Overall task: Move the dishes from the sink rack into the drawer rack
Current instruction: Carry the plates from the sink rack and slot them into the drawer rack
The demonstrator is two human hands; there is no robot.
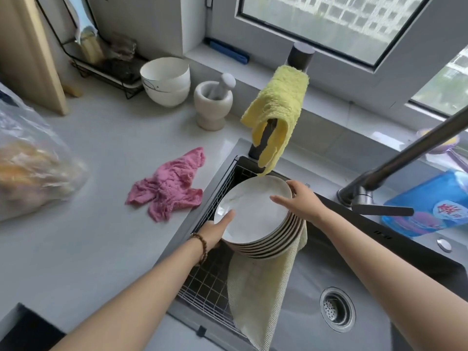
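**Both hands on the plates over the sink rack**

A stack of plates, white and tilted, sits between two hands above the wire sink rack at the left end of the sink. Whether the stack rests on the rack cannot be told. The left hand grips the near left rim, thumb lying on the top plate. The right hand grips the far right rim, thumb also on top. A bead bracelet circles the left wrist.

A pale cloth hangs over the rack's edge just under the plates. The sink basin shows a round drain strainer.

On the counter, two nested white bowls stand beside a stone mortar with a pestle leaning in it. A plastic bag at the left holds blurred yellowish things. A pink cloth lies crumpled near the sink's left edge.

A yellow cloth is draped over a dark post at the back of the sink. A dark tap reaches in from the right, with a blue bottle behind it. A window runs along the back wall.
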